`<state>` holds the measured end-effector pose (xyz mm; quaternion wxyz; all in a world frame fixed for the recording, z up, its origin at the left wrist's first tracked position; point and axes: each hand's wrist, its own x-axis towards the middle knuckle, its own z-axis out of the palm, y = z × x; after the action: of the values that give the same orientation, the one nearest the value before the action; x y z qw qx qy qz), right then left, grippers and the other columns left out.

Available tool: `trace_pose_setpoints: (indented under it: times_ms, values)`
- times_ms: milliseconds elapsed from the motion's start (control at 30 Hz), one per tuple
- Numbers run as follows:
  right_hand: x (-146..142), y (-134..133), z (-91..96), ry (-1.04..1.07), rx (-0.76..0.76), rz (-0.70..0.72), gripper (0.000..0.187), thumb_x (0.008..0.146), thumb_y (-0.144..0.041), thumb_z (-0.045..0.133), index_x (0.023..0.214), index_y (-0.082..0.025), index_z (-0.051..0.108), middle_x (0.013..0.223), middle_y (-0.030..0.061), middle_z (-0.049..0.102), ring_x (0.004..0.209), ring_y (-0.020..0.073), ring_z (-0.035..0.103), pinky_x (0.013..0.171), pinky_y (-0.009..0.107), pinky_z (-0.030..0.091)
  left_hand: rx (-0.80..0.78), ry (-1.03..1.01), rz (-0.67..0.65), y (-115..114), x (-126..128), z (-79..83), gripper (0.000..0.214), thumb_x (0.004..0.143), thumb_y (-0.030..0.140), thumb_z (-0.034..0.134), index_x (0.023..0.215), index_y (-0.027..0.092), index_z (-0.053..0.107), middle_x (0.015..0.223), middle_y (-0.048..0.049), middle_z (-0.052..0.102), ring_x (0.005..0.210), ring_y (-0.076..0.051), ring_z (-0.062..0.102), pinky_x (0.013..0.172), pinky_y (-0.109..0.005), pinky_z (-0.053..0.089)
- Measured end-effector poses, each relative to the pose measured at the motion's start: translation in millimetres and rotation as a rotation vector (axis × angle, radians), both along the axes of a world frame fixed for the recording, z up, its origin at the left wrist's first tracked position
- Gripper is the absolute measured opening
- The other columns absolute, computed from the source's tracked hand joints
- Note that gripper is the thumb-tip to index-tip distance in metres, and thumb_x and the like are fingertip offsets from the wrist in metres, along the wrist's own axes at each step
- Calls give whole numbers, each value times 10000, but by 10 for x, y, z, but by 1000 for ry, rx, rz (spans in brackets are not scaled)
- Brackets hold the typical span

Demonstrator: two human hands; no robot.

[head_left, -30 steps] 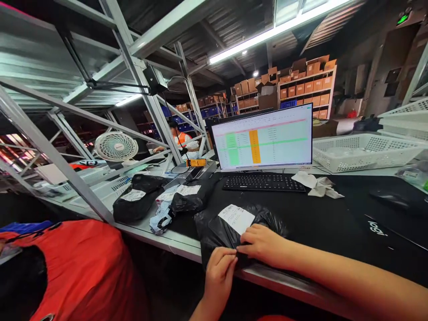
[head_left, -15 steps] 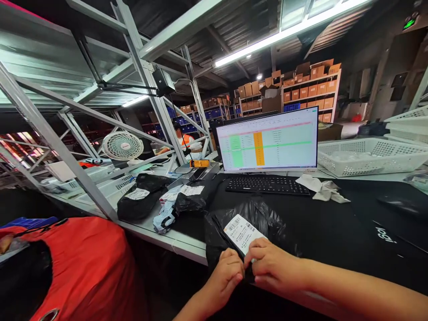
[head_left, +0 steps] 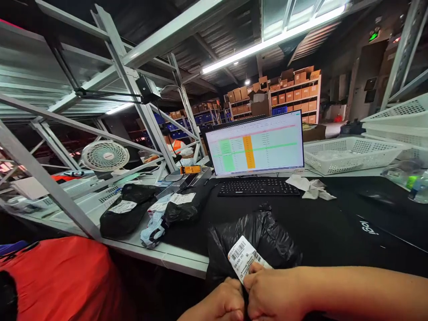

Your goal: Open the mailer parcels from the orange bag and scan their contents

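A black plastic mailing bag lies crumpled at the near edge of the desk, with a white barcode label on it. My left hand is closed on the bag's near edge, just below the label. Right beside it, my right hand is closed on the same edge, its fingers partly over the label's lower corner. The fingertips of both hands are partly hidden. To the left lie another black parcel with a label and a grey-white plastic bag.
A monitor stands behind a black keyboard. Crumpled white cloth or paper lies right of it, near a white perforated basket. A red bag is at lower left. A fan and metal frame bars rise on the left.
The view has turned slightly right. Both hands are lower in the picture, still at the bag's near edge, and more of the bag and label shows.
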<state>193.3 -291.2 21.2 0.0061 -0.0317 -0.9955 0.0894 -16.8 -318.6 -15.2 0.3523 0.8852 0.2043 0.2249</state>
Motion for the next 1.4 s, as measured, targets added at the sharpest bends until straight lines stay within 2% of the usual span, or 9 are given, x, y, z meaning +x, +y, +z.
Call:
trace_pose_setpoints:
  times_ms: [233, 400, 567, 700, 867, 933, 1067, 1200, 1400]
  values:
    - [265, 48, 155, 180, 53, 16, 360, 775, -340, 736, 641, -196, 435, 590, -40, 503, 683, 160, 400, 805, 336, 316, 229, 91, 46, -7, 48, 246, 611, 954, 691, 68, 636, 202, 253, 598, 28, 359, 618, -139, 357, 779, -312, 369]
    - [573, 148, 204, 217, 111, -90, 241, 818, -353, 661, 789, -200, 478, 691, -17, 557, 722, 165, 438, 780, 324, 313, 500, 101, 64, 136, 75, 343, 535, 1032, 525, 93, 646, 201, 272, 552, 43, 379, 527, -120, 331, 626, -315, 311]
    - [809, 159, 245, 212, 106, -205, 123, 975, -275, 472, 997, -184, 551, 850, 25, 593, 775, 173, 448, 749, 323, 291, 807, 175, 125, 199, 204, 369, 498, 1038, 474, 292, 644, 198, 421, 561, 22, 503, 521, -122, 411, 593, -335, 276]
    - [848, 124, 225, 222, 85, -161, 132, 1021, -213, 456, 1005, -198, 586, 947, 18, 622, 819, 158, 460, 747, 307, 295, 826, 198, 129, 143, 373, 331, 357, 1019, 374, 434, 721, 195, 514, 663, 20, 605, 612, -125, 506, 678, -324, 346]
    - [865, 70, 95, 104, 202, -176, 144, 989, -347, 559, 969, -205, 581, 883, -10, 598, 842, 182, 469, 812, 357, 300, 811, 172, 67, 58, 441, 254, 224, 998, 322, 517, 824, 193, 572, 1149, -22, 695, 1078, -162, 580, 941, -324, 364]
    - [868, 52, 54, 96, 316, -156, 188, 998, -376, 538, 999, -193, 581, 934, 8, 592, 856, 193, 465, 804, 371, 299, 782, 210, 42, 58, 455, 255, 236, 1003, 326, 502, 821, 188, 563, 1107, -21, 700, 1050, -162, 575, 925, -316, 372]
    - [981, 82, 51, 145, 436, -190, 310, 1020, -434, 463, 860, -188, 564, 831, 17, 553, 764, 194, 424, 748, 371, 289, 821, 265, 42, 87, 441, 320, 415, 1024, 466, 365, 759, 190, 525, 825, -27, 643, 750, -174, 520, 741, -334, 377]
    - [1467, 261, 52, 230, 502, -273, 359, 1027, -358, 444, 715, -193, 507, 693, 6, 481, 669, 174, 368, 689, 353, 264, 940, 244, 175, 62, 185, 363, 564, 1039, 507, 169, 767, 180, 540, 624, -1, 523, 587, -167, 404, 607, -342, 291]
    - [2473, 642, -151, 212, 625, -408, 396, 1005, -411, 496, 660, -218, 516, 647, -2, 462, 650, 164, 373, 687, 346, 301, 1097, 479, 359, 38, -325, 210, 373, 991, 489, 466, 813, 185, 588, 635, 18, 530, 600, -152, 430, 595, -335, 263]
